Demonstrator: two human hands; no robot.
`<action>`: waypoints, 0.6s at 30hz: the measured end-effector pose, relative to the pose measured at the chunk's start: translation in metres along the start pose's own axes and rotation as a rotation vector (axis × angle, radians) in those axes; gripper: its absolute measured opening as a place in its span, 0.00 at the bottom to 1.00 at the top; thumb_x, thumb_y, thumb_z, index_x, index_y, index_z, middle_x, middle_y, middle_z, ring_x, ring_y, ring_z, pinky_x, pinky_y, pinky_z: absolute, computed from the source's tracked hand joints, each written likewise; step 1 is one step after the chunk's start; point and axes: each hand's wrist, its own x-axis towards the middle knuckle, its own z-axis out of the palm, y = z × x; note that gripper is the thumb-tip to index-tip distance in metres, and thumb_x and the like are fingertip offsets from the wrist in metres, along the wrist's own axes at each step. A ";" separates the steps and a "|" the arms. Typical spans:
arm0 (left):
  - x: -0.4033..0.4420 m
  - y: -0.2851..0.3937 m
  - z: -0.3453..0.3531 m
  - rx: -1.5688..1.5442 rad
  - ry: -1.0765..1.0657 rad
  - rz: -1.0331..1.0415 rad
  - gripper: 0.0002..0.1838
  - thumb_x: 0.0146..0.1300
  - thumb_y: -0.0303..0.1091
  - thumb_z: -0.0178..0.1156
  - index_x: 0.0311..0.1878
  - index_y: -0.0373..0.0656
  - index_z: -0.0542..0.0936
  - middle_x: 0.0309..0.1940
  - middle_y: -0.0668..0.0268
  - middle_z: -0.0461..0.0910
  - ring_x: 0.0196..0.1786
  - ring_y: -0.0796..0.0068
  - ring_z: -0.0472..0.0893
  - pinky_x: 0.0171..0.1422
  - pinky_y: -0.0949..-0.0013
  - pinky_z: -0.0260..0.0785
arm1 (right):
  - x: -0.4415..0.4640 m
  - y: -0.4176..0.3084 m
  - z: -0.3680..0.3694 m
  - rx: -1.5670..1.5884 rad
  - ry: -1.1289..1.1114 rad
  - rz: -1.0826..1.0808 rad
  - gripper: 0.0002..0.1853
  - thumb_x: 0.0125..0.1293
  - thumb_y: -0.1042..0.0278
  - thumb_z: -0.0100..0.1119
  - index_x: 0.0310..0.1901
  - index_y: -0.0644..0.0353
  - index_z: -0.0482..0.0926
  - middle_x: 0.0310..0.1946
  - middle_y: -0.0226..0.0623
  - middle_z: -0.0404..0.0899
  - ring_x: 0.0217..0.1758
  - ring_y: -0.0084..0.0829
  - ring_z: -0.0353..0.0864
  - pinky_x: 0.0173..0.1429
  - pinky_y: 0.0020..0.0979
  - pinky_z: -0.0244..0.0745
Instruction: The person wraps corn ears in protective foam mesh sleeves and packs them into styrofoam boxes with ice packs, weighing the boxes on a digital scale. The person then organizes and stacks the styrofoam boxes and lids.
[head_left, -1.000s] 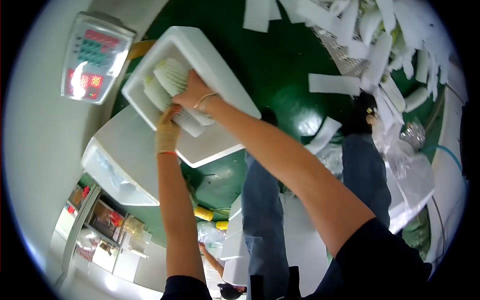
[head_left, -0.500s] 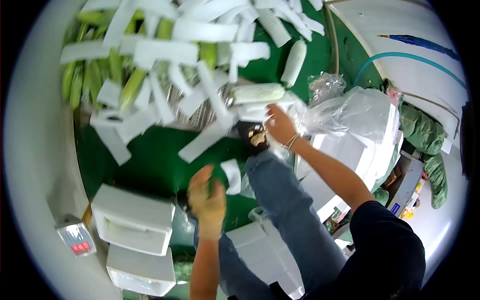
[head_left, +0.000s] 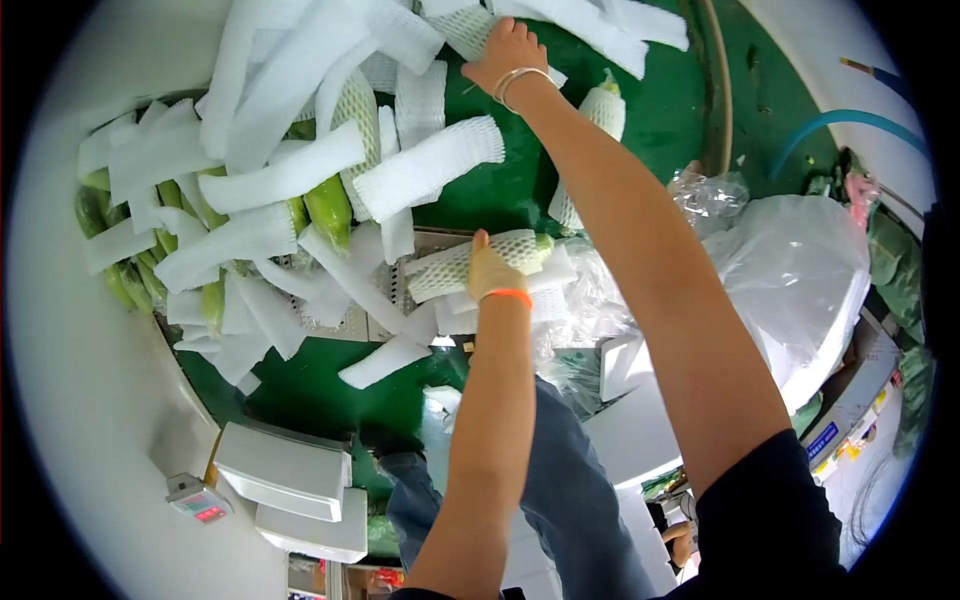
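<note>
Many foam sleeves [head_left: 285,181] are lying far left. Nearer, one netted vegetable [head_left: 447,272] is resting under the left hand [head_left: 496,274], fingers mostly hidden; the right hand [head_left: 508,60] is touching a farther netted roll [head_left: 463,30], fingers slightly parted. Neither hold is showing clearly; slack fingers could be causing drops.

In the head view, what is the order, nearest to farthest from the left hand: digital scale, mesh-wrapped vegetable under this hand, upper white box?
1. Mesh-wrapped vegetable: under the left hand.
2. Upper white box: lower left of view.
3. Digital scale: farther left, beyond the box.
</note>
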 end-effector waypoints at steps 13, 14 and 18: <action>-0.073 0.029 0.042 1.158 -0.794 0.962 0.36 0.35 0.35 0.71 0.52 0.31 0.70 0.43 0.49 0.79 0.44 0.59 0.81 0.49 0.65 0.72 | -0.176 0.154 -0.092 1.114 -0.399 0.658 0.37 0.43 0.62 0.70 0.56 0.64 0.66 0.42 0.40 0.78 0.43 0.29 0.78 0.47 0.34 0.75; -0.080 0.031 0.074 1.466 -0.683 0.933 0.36 0.36 0.39 0.70 0.52 0.32 0.72 0.44 0.48 0.79 0.46 0.54 0.80 0.51 0.64 0.71 | -0.170 0.167 -0.082 1.183 -0.370 0.690 0.35 0.43 0.63 0.70 0.54 0.65 0.67 0.41 0.39 0.78 0.42 0.30 0.78 0.46 0.34 0.75; -0.029 0.005 0.125 1.539 -0.975 0.645 0.28 0.35 0.37 0.68 0.44 0.35 0.77 0.39 0.54 0.81 0.40 0.61 0.80 0.48 0.63 0.71 | -0.146 0.204 -0.022 1.365 -0.446 0.750 0.29 0.45 0.63 0.68 0.49 0.66 0.71 0.41 0.39 0.78 0.42 0.31 0.78 0.46 0.34 0.76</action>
